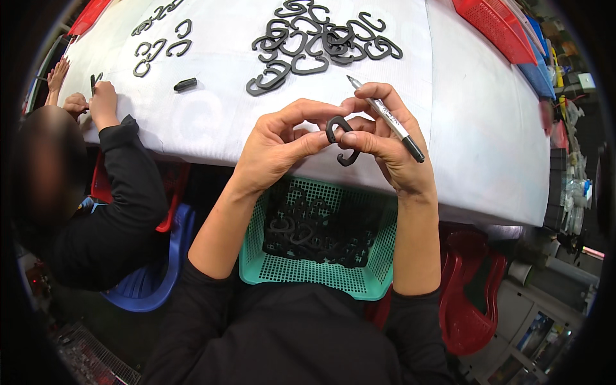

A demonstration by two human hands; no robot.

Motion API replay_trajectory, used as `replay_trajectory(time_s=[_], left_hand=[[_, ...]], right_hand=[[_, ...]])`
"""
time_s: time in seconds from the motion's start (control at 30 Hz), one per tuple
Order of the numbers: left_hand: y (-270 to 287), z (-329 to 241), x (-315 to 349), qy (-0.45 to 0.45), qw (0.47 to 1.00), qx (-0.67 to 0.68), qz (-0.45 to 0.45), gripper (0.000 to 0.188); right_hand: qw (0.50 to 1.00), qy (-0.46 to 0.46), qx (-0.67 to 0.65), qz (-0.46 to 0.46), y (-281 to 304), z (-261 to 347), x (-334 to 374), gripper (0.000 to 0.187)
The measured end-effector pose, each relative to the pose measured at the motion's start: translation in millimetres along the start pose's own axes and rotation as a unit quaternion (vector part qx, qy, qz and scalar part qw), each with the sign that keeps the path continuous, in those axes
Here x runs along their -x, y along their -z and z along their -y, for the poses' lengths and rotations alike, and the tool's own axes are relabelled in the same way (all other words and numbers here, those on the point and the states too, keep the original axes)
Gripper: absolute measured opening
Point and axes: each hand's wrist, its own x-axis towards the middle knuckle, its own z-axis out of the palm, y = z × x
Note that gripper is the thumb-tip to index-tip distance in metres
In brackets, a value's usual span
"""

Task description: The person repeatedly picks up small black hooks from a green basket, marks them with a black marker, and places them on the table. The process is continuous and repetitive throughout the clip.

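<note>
Marker: silver-grey barrel, dark lettering printed along it; held in the right hand, nib toward the far left. Black hook: between both hands, over the near part of the desk. Left grip: the left hand pinches the hook. Right grip: thumb and fingers grasp hook and marker together. Red basket, far right: pale lettering on its wall. Hook pile: far side.

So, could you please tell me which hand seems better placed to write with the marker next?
Probably the right hand: it holds the marker, though the tip points away from the black hook. The left hand grips only the hook and could steady it.
</note>
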Motion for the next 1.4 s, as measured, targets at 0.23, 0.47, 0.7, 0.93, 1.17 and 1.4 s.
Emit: replay_trajectory(time_s=[0.23, 0.47, 0.7, 0.93, 1.17, 1.4], left_hand=[[2, 10, -4, -0.056, 0.998, 0.023, -0.019, 0.012], [-5, -2, 1, -0.034, 0.968, -0.193, -0.154, 0.01], [-11, 10, 1, -0.131, 0.906, -0.337, -0.219, 0.011], [-10, 15, 4, -0.185, 0.886, -0.358, -0.23, 0.013], [-8, 19, 4, -0.21, 0.883, -0.364, -0.209, 0.011], [-8, 20, 4, -0.214, 0.88, -0.367, -0.21, 0.011]], right_hand=[[0.999, 0.024, 0.018, 0.013, -2, -6, 1, 0.043], [0.951, 0.118, 0.172, -0.229, 0, -13, 15, 0.042], [0.945, 0.086, 0.15, -0.276, -31, -28, 34, 0.013], [0.92, 0.15, 0.222, -0.287, -41, -42, 25, 0.019], [0.909, 0.145, 0.251, -0.299, -41, -49, 23, 0.019], [0.916, 0.142, 0.234, -0.292, -43, -50, 23, 0.018]])
